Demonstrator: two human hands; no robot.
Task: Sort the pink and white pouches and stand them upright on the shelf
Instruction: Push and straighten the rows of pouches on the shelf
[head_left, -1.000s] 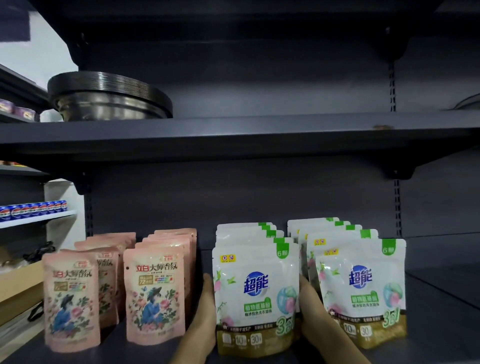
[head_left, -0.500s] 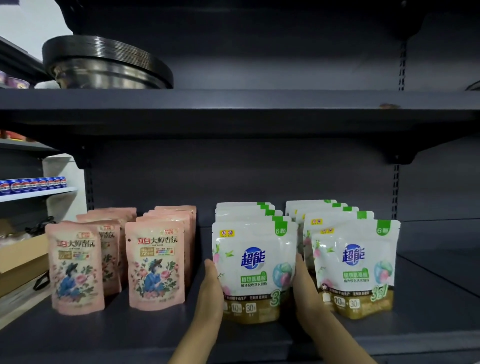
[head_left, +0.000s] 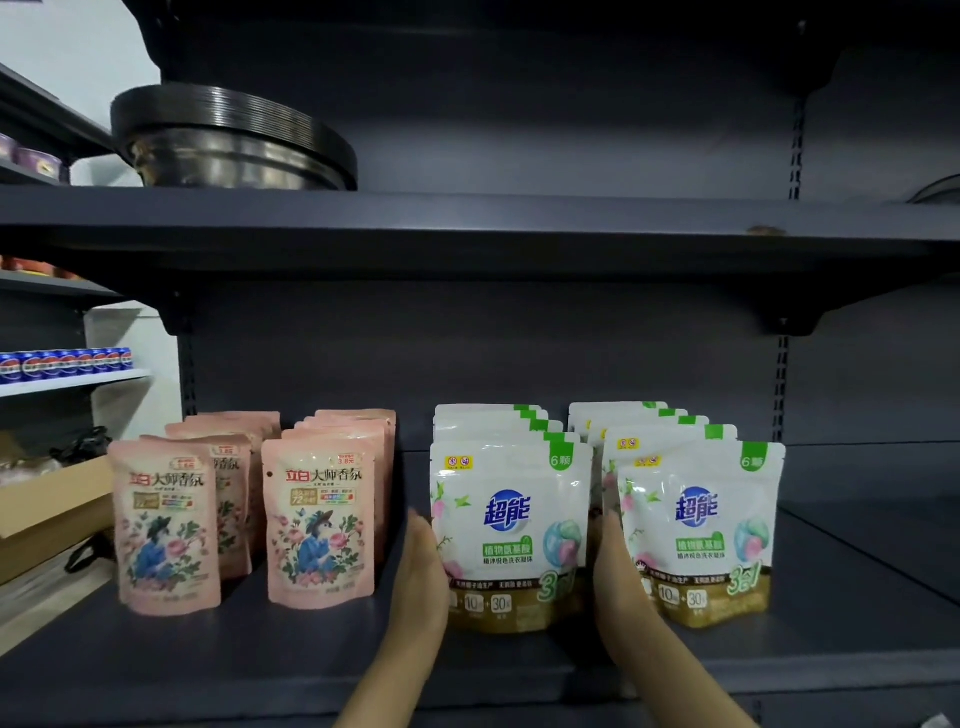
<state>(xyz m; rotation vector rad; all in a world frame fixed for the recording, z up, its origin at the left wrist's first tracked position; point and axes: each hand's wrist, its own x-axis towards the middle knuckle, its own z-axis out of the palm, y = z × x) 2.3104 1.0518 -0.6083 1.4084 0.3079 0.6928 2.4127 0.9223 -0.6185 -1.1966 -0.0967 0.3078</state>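
Two rows of pink pouches stand upright at the left of the dark shelf (head_left: 260, 654), the front ones being a left pink pouch (head_left: 166, 525) and a right pink pouch (head_left: 319, 519). To their right stand two rows of white pouches. My left hand (head_left: 423, 566) presses flat on the left side of the front white pouch (head_left: 511, 530) of the left white row. My right hand (head_left: 615, 571) presses flat on its right side, between that pouch and the front pouch (head_left: 698, 530) of the right white row. Fingers look straight on both hands.
A stack of metal pans (head_left: 234, 140) sits on the upper shelf (head_left: 519, 223). A cardboard box (head_left: 47, 509) lies left of the shelf. Blue cans (head_left: 62, 364) line a side shelf farther left. Shelf room lies open right of the white rows.
The view has shifted a little, so the shelf sits differently in frame. Both hands stay flat against the sides of the front white pouch, which has barely moved.
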